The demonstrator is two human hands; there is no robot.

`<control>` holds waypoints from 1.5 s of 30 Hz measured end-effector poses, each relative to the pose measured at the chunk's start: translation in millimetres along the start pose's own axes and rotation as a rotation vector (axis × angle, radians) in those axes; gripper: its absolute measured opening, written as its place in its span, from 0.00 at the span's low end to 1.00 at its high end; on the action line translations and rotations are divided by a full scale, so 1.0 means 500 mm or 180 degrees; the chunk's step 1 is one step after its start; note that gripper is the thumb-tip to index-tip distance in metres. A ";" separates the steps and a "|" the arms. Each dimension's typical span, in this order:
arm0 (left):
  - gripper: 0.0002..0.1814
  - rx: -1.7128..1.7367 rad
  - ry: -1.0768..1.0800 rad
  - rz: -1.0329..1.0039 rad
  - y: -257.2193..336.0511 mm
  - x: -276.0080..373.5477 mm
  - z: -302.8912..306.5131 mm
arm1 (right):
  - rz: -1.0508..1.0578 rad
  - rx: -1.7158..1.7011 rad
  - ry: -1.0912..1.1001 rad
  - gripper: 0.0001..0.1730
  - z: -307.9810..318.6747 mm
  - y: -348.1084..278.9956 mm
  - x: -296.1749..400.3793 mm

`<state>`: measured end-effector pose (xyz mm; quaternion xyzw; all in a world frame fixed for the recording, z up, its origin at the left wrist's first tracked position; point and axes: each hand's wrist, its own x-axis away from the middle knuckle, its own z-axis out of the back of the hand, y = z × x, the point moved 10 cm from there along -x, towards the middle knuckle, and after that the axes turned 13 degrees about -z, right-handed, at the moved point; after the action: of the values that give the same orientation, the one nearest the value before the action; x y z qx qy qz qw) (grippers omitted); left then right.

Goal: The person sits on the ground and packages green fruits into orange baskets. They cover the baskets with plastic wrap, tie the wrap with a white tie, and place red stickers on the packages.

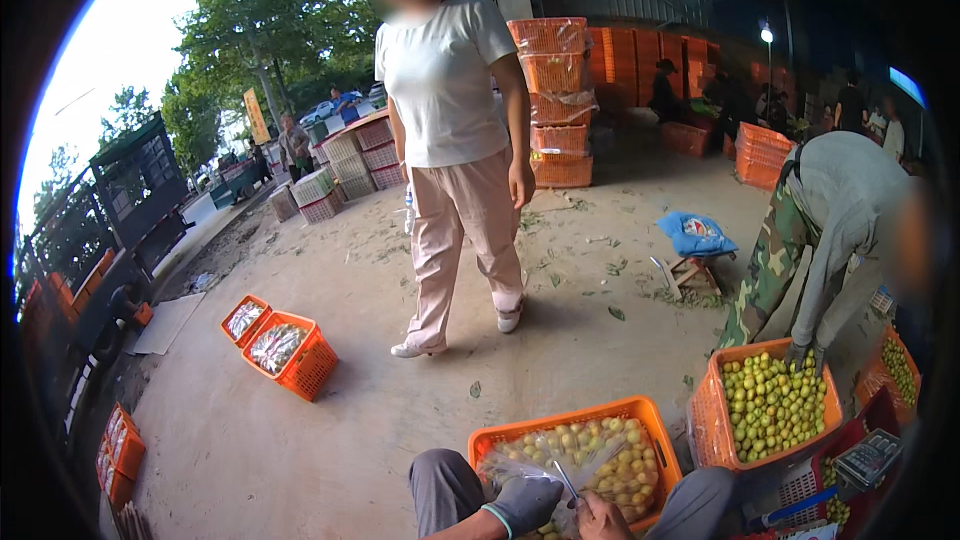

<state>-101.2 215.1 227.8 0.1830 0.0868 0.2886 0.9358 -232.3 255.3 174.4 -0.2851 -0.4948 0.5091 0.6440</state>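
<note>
An orange plastic crate (666, 457) stands before me between my knees, full of round yellow-green fruit (634, 476) under a clear plastic bag (600, 457). My left hand (529, 504), in a grey glove with a light cuff edge, grips the gathered bag film over the crate's near left part. My bare right hand (600, 519) holds a slim metal tool (565, 481), pointing up beside the left hand's fingers. Whether it is a blade or scissors cannot be told. The lower part of the right hand runs out of the picture.
A person (457, 90) stands just beyond the crate. At right, another person (847, 195) bends with gloved hands in a fruit-filled crate (709, 420). A scale display (868, 457) is nearby. Bagged-fruit crates (311, 367) sit left; a cushioned stool (696, 234) and stacked crates (561, 142) stand farther back.
</note>
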 end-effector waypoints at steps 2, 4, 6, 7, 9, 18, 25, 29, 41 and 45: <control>0.05 -0.0336 0.0095 0.0140 0.020 -0.012 0.031 | -0.0732 -0.1184 -0.0549 0.15 -0.042 0.121 -0.003; 0.07 -0.0470 0.0315 0.0188 0.019 0.022 0.041 | -0.1110 -0.0767 -0.0726 0.12 -0.035 -0.005 0.073; 0.08 -0.0378 0.0819 -0.0071 0.021 0.018 0.048 | -0.1553 -0.1691 -0.1062 0.11 -0.039 -0.003 0.108; 0.09 -0.0321 0.0716 0.0013 0.010 0.016 0.036 | -0.1821 -0.2171 -0.1242 0.11 -0.052 -0.008 0.132; 0.09 -0.0183 0.0512 0.0165 -0.002 0.002 0.032 | -0.1880 -0.2353 -0.1233 0.11 -0.045 -0.020 0.165; 0.10 0.0627 -0.0300 -0.0197 0.033 0.015 -0.065 | 0.0281 0.1899 0.0169 0.20 0.032 0.024 0.221; 0.09 0.1153 -0.0300 -0.0390 0.065 -0.019 -0.155 | -0.1227 0.3492 -0.0614 0.18 0.090 0.053 0.233; 0.11 0.1758 0.0052 -0.0268 -0.003 -0.007 -0.194 | -0.0774 0.3661 -0.1534 0.18 0.056 -0.018 0.213; 0.14 0.2231 0.1559 -0.0122 -0.077 -0.064 -0.030 | 0.0717 0.4591 -0.1016 0.04 0.123 -0.390 0.073; 0.11 0.1468 0.0168 -0.0673 -0.005 -0.103 -0.127 | -0.0249 0.4273 -0.0941 0.06 0.192 -0.129 0.137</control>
<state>-159.2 202.5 171.6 0.3740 0.1934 0.1663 0.8917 -297.8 285.8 287.9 0.2661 -0.1649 0.7153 0.6248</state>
